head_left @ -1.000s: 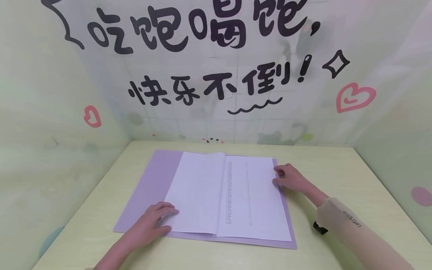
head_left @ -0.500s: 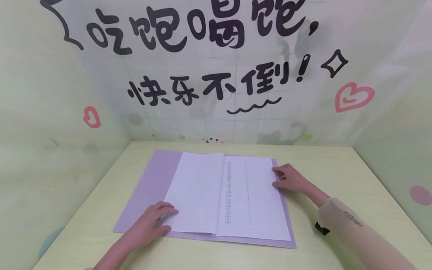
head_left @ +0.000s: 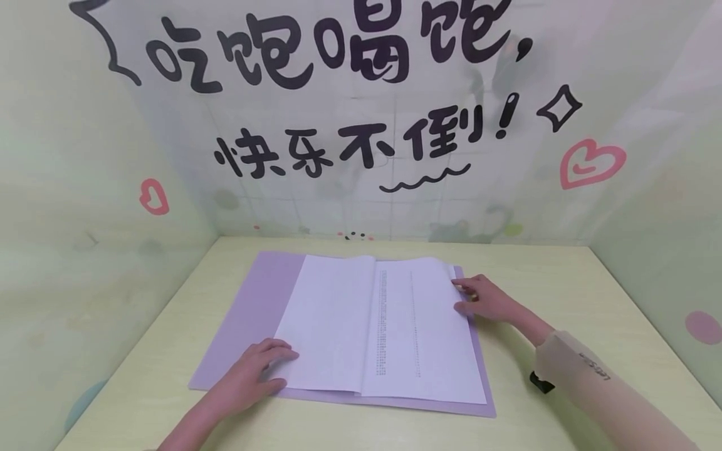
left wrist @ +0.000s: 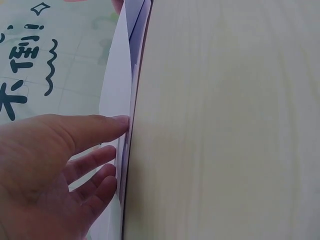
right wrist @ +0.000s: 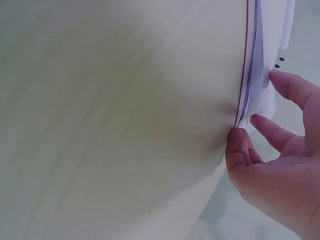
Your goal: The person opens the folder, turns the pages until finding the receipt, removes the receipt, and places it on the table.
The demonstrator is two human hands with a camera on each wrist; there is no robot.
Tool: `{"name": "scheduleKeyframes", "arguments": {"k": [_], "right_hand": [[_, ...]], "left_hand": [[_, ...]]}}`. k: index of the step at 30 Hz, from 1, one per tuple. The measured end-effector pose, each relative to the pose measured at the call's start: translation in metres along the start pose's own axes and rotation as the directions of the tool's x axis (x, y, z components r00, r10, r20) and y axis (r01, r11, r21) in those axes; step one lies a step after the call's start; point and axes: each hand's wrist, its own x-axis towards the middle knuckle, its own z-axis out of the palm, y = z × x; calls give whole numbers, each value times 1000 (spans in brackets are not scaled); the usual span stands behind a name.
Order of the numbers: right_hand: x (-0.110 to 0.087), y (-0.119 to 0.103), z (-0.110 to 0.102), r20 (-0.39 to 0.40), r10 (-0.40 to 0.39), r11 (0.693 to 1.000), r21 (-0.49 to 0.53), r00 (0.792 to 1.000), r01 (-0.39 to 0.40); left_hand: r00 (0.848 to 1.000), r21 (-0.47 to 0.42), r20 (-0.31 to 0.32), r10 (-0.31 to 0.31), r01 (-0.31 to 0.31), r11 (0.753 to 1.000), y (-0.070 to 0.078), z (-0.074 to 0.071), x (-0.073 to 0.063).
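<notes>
A purple folder (head_left: 248, 319) lies open on the table, holding white sheets. My left hand (head_left: 248, 373) rests at the lower left edge of the left page (head_left: 333, 319), fingers loosely spread; in the left wrist view the thumb and fingers (left wrist: 92, 131) lie against the paper. The right page (head_left: 434, 338) carries printed columns. Its upper right part bulges up, with another sheet showing at the corner beneath. At that edge my right hand (head_left: 485, 297) touches the paper with thumb and index finger apart; the right wrist view shows the fingers (right wrist: 240, 147) at the edges of the sheets.
Pale wooden table (head_left: 541, 275) surrounds the folder. A wall sheet (head_left: 361, 213) with black writing rises behind, and side walls (head_left: 671, 300) close in left and right. A black band (head_left: 543, 382) shows under the right sleeve (head_left: 598, 382).
My right fingertips have shifted slightly inward over the page edge. The right page, flat before, now buckles upward near its top right corner. My left hand has stayed in place.
</notes>
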Motion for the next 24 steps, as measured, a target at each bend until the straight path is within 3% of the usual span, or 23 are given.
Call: {"name": "scheduleKeyframes", "arguments": {"k": [9,16,24], "right_hand": [[-3,0,-2,-45,-48,998,25,998,49],[-3,0,-2,-120,-22,999,39,993,27],[-3,1,-9,-217,-139,984,77,966,159]], "left_hand": [[1000,-6,16,-19,19,1000,1,1,1],[1000,10,-11,-1,1,1000,2,2,-1],[998,25,-58,28,-27,999,2,4,0]]}}
